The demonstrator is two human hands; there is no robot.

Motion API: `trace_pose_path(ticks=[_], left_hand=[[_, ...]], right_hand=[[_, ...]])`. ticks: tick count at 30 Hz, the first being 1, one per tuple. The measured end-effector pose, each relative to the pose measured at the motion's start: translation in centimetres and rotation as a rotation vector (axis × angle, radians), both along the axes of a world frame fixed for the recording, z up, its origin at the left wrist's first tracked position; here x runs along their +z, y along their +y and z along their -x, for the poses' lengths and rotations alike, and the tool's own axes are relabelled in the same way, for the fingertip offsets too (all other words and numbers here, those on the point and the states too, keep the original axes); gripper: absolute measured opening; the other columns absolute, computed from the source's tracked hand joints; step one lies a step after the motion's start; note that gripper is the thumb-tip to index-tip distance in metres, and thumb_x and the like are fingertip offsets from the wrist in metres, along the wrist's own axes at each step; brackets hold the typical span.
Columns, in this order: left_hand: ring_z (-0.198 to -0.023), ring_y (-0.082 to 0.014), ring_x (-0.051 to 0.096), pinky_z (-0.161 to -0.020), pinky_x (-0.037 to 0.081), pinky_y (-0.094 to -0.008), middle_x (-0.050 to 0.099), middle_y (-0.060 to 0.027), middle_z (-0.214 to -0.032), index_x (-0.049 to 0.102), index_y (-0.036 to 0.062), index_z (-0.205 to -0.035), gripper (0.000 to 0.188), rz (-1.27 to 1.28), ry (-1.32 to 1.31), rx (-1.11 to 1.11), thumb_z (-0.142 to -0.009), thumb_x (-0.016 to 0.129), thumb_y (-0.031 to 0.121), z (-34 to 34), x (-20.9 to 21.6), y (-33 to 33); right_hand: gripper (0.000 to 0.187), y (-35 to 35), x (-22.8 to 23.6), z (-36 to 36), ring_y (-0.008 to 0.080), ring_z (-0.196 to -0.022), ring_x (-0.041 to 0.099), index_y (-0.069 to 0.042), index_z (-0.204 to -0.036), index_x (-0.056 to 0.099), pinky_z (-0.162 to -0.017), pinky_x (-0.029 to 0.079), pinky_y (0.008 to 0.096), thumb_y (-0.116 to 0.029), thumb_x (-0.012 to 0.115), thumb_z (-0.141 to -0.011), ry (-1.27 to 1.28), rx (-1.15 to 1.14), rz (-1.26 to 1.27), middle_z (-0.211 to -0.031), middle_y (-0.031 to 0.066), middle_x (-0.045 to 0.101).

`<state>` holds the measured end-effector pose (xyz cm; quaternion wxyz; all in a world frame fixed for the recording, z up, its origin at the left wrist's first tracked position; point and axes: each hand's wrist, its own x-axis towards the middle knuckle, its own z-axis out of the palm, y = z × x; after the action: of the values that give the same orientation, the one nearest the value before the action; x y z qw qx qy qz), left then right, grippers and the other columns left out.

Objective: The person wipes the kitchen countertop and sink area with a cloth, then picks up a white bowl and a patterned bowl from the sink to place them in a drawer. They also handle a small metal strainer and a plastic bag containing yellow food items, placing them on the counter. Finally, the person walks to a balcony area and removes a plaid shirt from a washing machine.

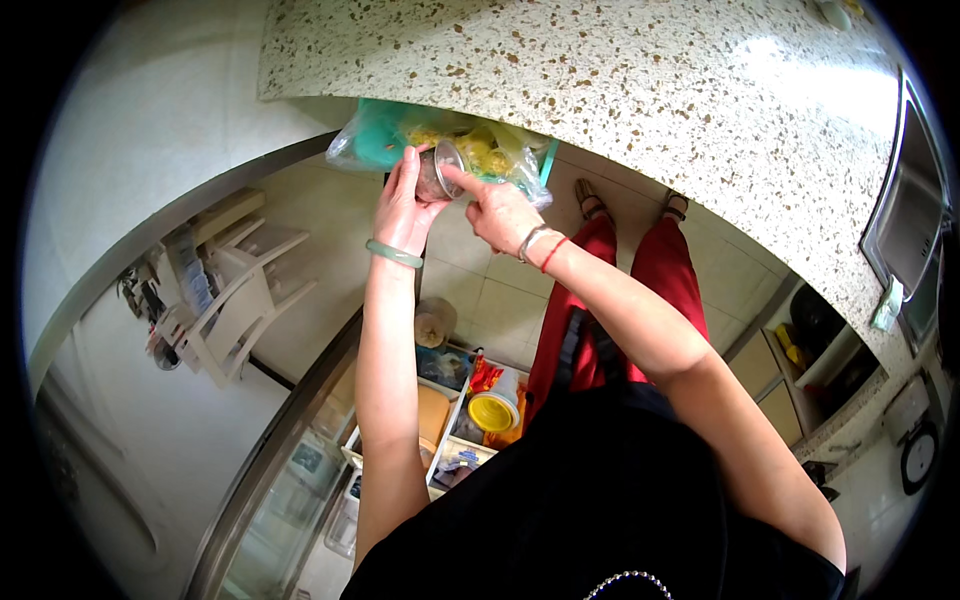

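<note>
My left hand [403, 204], with a pale green bangle at the wrist, grips a small metal cup [427, 178] tipped on its side. The cup's round mouth faces right. My right hand [502, 214] stretches its index finger to the cup's mouth; its other fingers are partly curled and hold nothing. Whether the fingertip touches the inside cannot be made out. Just beyond both hands is a teal bin [549, 162] lined with a clear plastic bag [345, 148]. Yellow-green scraps [487, 150] lie in the bag. The cup's contents are hidden.
A speckled stone counter [600, 75] overhangs the bin, with a sink [912, 200] at far right. Lower left, an open drawer holds packets and a yellow-lidded tub [493, 411]. A white chair [250, 290] stands left, past a dark door frame [225, 165].
</note>
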<state>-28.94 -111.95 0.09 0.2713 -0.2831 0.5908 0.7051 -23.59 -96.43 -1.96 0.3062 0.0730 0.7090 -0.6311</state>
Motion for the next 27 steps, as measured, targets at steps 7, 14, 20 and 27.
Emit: trace_pose_path(ticks=[7,14,20,27], left_hand=[[-0.108,-0.0213,0.059,-0.093,0.050,-0.0436,0.059,-0.0095,-0.118,0.050,0.0053,-0.129,0.049,-0.021,0.017,-0.037,-0.097,0.056,0.042,-0.2,-0.2,-0.7],[-0.114,-0.0219,0.057,-0.097,0.048,-0.0423,0.057,-0.0105,-0.124,0.048,0.0049,-0.130,0.050,0.034,0.022,0.050,-0.098,0.052,0.044,-0.1,0.0,0.0],[-0.116,-0.0234,0.056,-0.098,0.048,-0.0454,0.056,-0.0108,-0.126,0.050,0.0061,-0.127,0.048,-0.002,-0.020,0.027,-0.097,0.053,0.044,-0.4,0.5,0.1],[-0.118,-0.0244,0.055,-0.099,0.049,-0.0454,0.056,-0.0121,-0.128,0.048,0.0043,-0.129,0.048,-0.100,-0.047,0.106,-0.100,0.046,0.043,-0.6,-0.3,-1.6]], right_hand=[[0.050,0.4,2.3,0.7,0.0393,-0.069,0.065,-0.017,-0.132,0.056,-0.063,0.054,0.0489,-0.008,0.053,-0.083,-0.292,0.064,0.221,-0.078,0.0250,0.066],[0.062,-0.1,-1.0,-1.2,0.0383,-0.066,0.064,-0.022,-0.140,0.046,-0.066,0.052,0.0482,-0.006,0.054,-0.081,0.216,-0.057,-0.209,-0.070,0.0226,0.063],[0.069,-1.0,-1.2,-0.7,0.0424,-0.074,0.065,-0.020,-0.147,0.032,-0.070,0.052,0.0529,-0.007,0.053,-0.083,0.247,0.075,-0.201,-0.079,0.0253,0.066],[0.074,0.0,-0.6,-1.9,0.0381,-0.061,0.063,-0.017,-0.150,0.025,-0.061,0.052,0.0492,-0.004,0.052,-0.082,0.206,-0.003,-0.163,-0.064,0.0239,0.061]])
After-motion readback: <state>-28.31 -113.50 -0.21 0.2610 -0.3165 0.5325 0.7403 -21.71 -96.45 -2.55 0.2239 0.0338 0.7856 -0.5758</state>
